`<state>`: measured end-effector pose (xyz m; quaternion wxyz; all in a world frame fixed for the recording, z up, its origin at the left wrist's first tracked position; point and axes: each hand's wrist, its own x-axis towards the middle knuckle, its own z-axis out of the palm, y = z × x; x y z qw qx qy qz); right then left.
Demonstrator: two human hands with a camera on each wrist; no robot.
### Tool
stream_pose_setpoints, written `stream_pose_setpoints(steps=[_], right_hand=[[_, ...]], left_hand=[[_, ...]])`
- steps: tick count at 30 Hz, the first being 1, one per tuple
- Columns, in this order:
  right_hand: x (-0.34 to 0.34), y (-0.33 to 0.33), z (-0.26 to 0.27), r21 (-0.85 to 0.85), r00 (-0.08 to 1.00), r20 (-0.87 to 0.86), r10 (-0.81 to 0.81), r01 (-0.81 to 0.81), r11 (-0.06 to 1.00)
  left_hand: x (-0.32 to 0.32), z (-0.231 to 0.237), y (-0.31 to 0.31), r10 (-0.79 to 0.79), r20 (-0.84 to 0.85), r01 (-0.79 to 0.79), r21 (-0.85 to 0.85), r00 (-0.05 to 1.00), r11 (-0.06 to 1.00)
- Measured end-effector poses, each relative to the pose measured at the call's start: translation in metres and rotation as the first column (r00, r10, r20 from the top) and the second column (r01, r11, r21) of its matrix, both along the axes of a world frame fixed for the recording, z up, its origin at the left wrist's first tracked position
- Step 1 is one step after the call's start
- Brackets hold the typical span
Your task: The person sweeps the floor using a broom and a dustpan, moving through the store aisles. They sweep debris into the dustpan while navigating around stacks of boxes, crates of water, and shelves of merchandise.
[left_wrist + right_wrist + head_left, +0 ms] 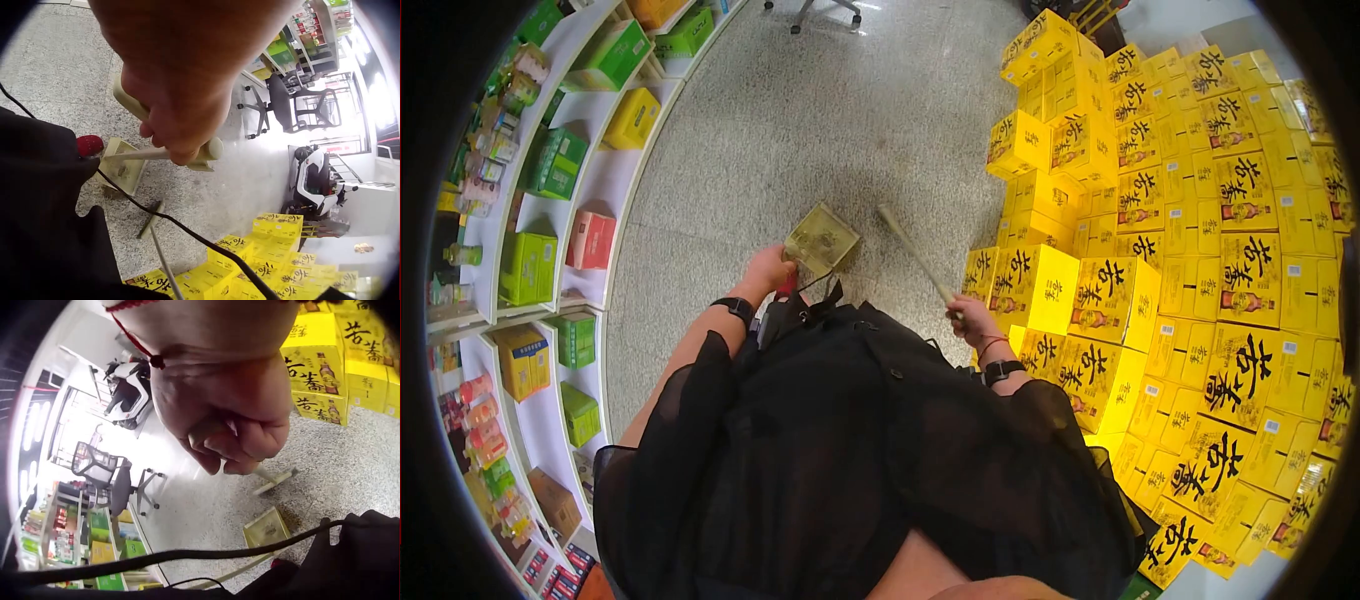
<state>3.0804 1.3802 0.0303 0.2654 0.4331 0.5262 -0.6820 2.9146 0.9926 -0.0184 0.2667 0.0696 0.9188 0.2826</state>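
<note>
My left hand (770, 270) grips the upper end of the handle of a pale long-handled dustpan (822, 238). In the left wrist view the fingers curl round its handle (140, 154), and the pan sits low by the floor with its scoop facing up. My right hand (974, 318) holds the stick of a broom (915, 250), which slants down and away to the floor. The narrow broom head (276, 481) is on the speckled floor, a short way from the dustpan and apart from it. The curled right fingers cover the stick's upper part.
Stacked yellow cartons (1120, 290) line the right side. Along the left run white shelves (615, 180) with boxes and bottles. An office chair (284, 106) and a white scooter (315, 181) stand farther off. A dark cord (206, 240) crosses both wrist views.
</note>
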Motion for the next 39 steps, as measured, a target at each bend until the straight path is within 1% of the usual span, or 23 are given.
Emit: stream_pose_setpoints(steps=[1, 3, 5, 9, 12, 14, 16, 17, 18, 20, 22, 24, 26, 28, 30, 31, 32, 33, 34, 35, 36, 38, 39], right_hand=[[-0.013, -0.012, 0.009, -0.003, 0.998, 0.008, 0.055, -0.055, 0.999], [-0.037, -0.030, 0.014, -0.014, 0.998, -0.002, 0.067, -0.067, 0.998], [-0.062, -0.045, 0.021, -0.032, 0.998, -0.010, 0.069, -0.070, 0.997], [-0.101, -0.062, 0.030, -0.035, 0.999, -0.012, 0.045, -0.045, 0.998], [-0.122, -0.066, 0.039, 0.005, 0.999, -0.002, -0.035, 0.035, 0.999], [-0.131, -0.066, 0.047, 0.020, 0.994, 0.010, -0.113, 0.113, 0.993], [-0.137, -0.060, 0.040, -0.033, 0.991, -0.007, -0.131, 0.130, 0.991], [-0.141, -0.061, 0.040, 0.013, 0.985, -0.002, -0.175, 0.175, 0.984], [-0.144, -0.061, 0.040, 0.060, 0.975, 0.003, -0.220, 0.220, 0.974], [-0.154, -0.064, 0.032, 0.029, 0.972, -0.016, -0.233, 0.233, 0.972], [-0.171, -0.075, 0.028, 0.045, 0.949, -0.039, -0.314, 0.316, 0.948], [-0.189, -0.083, 0.019, 0.011, 0.950, -0.057, -0.308, 0.309, 0.951], [-0.209, -0.089, -0.001, 0.034, 0.908, 0.039, -0.418, 0.417, 0.908], [-0.229, -0.102, 0.003, 0.075, 0.923, 0.041, -0.382, 0.378, 0.923], [-0.244, -0.109, 0.006, 0.085, 0.975, 0.053, -0.218, 0.213, 0.973], [-0.249, -0.111, 0.009, 0.051, 0.992, 0.039, -0.118, 0.116, 0.992], [-0.255, -0.113, 0.011, 0.048, 0.993, 0.040, -0.111, 0.109, 0.993], [-0.263, -0.117, 0.014, -0.013, 0.998, 0.060, -0.009, 0.010, 1.000], [-0.270, -0.122, 0.017, -0.075, 0.993, 0.073, 0.093, -0.088, 0.993], [-0.278, -0.128, 0.019, -0.044, 0.978, 0.044, 0.205, -0.203, 0.978], [-0.286, -0.135, 0.023, -0.045, 0.976, 0.042, 0.213, -0.211, 0.977], [-0.303, -0.145, 0.029, -0.008, 0.914, -0.011, 0.406, -0.406, 0.914], [-0.311, -0.146, 0.030, -0.031, 0.913, -0.022, 0.407, -0.408, 0.913]], left_hand=[[-0.011, -0.001, -0.001, -0.002, -0.013, 0.002, 0.040, 1.000, 0.999], [-0.033, -0.009, -0.002, -0.005, -0.025, 0.007, 0.088, 1.000, 0.996], [-0.061, -0.018, -0.010, -0.002, -0.062, 0.004, 0.031, 0.998, 1.000], [-0.106, -0.014, -0.038, -0.021, -0.034, 0.022, 0.040, 0.999, 0.999], [-0.139, -0.002, -0.063, -0.042, 0.022, 0.040, 0.077, 0.999, 0.996], [-0.155, 0.001, -0.077, -0.008, 0.036, 0.005, 0.071, 0.999, 0.997], [-0.171, 0.012, -0.089, -0.001, 0.042, -0.003, 0.086, 0.999, 0.996], [-0.177, 0.014, -0.094, 0.009, 0.049, -0.014, 0.104, 0.999, 0.994], [-0.183, 0.011, -0.098, 0.001, 0.055, -0.007, 0.101, 0.998, 0.995], [-0.196, 0.005, -0.108, 0.033, 0.042, -0.036, 0.068, 0.999, 0.997], [-0.204, 0.015, -0.113, 0.022, 0.042, -0.024, 0.049, 0.999, 0.999], [-0.211, 0.016, -0.121, 0.023, 0.039, -0.024, 0.030, 0.999, 0.999], [-0.213, 0.008, -0.131, 0.049, -0.010, -0.048, 0.030, 0.999, 0.998], [-0.216, 0.012, -0.139, 0.076, -0.007, -0.076, 0.052, 0.997, 0.996], [-0.217, 0.010, -0.145, 0.100, -0.001, -0.100, 0.074, 0.995, 0.992], [-0.218, 0.003, -0.148, 0.113, 0.006, -0.113, 0.059, 0.994, 0.992], [-0.220, 0.000, -0.151, 0.124, 0.012, -0.125, 0.044, 0.992, 0.991], [-0.220, 0.002, -0.151, 0.130, 0.012, -0.130, 0.041, 0.991, 0.991], [-0.221, 0.005, -0.151, 0.142, 0.021, -0.143, 0.036, 0.990, 0.989], [-0.221, 0.007, -0.149, 0.156, 0.029, -0.156, 0.033, 0.987, 0.987], [-0.222, 0.007, -0.147, 0.163, 0.027, -0.164, 0.032, 0.986, 0.986], [-0.224, 0.006, -0.144, 0.181, 0.018, -0.182, 0.051, 0.983, 0.982], [-0.226, 0.003, -0.142, 0.190, 0.013, -0.190, 0.049, 0.982, 0.981]])
